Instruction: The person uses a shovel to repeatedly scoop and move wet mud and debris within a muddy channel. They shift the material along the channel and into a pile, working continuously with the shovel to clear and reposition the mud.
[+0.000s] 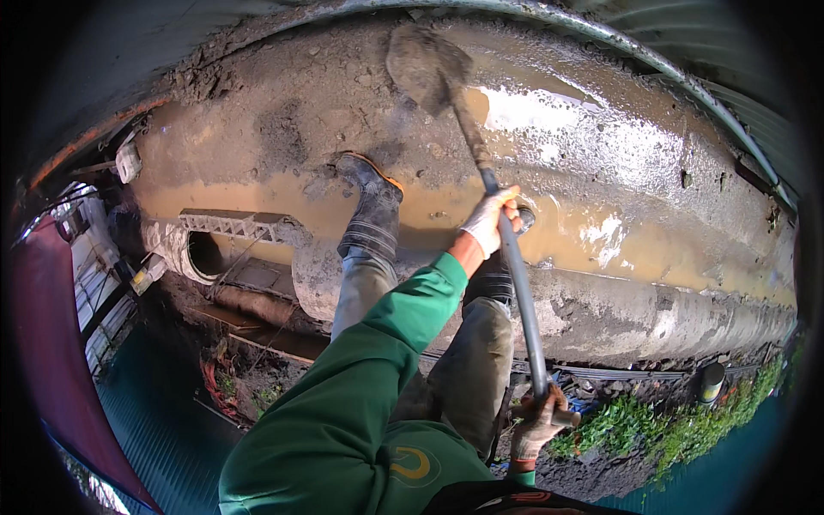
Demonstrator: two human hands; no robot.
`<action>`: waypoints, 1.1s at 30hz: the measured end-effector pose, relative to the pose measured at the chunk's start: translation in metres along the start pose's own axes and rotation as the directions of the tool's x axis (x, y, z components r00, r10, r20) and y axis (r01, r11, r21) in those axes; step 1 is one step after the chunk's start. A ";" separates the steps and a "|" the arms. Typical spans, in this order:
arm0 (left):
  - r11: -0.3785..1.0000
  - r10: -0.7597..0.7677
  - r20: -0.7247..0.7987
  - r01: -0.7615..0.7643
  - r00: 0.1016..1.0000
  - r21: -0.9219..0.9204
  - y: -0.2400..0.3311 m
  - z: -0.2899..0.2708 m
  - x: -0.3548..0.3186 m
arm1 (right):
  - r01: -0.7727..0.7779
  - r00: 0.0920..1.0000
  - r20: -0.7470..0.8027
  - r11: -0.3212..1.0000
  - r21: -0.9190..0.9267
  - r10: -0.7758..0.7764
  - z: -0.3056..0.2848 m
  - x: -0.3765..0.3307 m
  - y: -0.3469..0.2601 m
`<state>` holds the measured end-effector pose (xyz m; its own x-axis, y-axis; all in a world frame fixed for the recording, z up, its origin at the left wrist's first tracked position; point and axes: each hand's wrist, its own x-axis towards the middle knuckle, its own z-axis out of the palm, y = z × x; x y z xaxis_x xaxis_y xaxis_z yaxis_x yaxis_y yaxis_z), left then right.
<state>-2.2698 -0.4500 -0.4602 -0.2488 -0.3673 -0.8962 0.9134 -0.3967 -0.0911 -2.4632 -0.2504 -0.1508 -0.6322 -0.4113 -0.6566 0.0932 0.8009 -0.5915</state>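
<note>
A: What is held?

B: One long shovel (481,163) is held. Its round metal pole is gripped by the left hand (491,221) in the middle and by the right hand (539,421) at the end, toward 5 o'clock. Both hands are closed tight around it. The muddy blade is up at 12 o'clock.

A: What is underneath?

B: Wet brown mud (343,129) and shiny water are seen. Two rubber boots (371,210) are counted. One round concrete pipe (202,253) is seen at 9 o'clock, dark and hollow inside.
</note>
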 end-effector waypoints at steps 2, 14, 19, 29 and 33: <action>0.993 -0.035 -0.086 0.044 0.996 0.113 -0.041 0.034 0.014 | -0.090 0.989 -0.122 0.996 -0.015 0.088 -0.017 0.017 -0.039; 0.950 -0.269 -0.180 0.230 0.946 -0.210 -0.035 0.066 0.044 | 0.062 0.972 -0.183 0.911 -0.408 -0.148 0.052 0.093 -0.200; 0.937 0.037 -0.276 -0.129 0.961 -0.325 0.218 -0.088 0.084 | 0.061 0.987 0.163 0.933 -0.356 -0.002 0.241 0.128 -0.087; 0.976 0.072 -0.220 -0.114 0.973 -0.185 0.266 -0.208 0.101 | -0.053 0.999 -0.007 0.978 -0.202 0.053 0.285 0.147 0.104; 0.968 -0.004 -0.239 -0.057 0.971 -0.245 0.266 -0.224 0.122 | -0.280 0.959 -0.031 0.934 -0.222 0.281 0.282 0.175 0.128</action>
<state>-1.9846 -0.4121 -0.6907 -0.1680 -0.1541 -0.9737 0.9771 -0.1568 -0.1438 -2.3446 -0.3430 -0.4732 -0.6044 -0.1563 -0.7812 0.0939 0.9598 -0.2647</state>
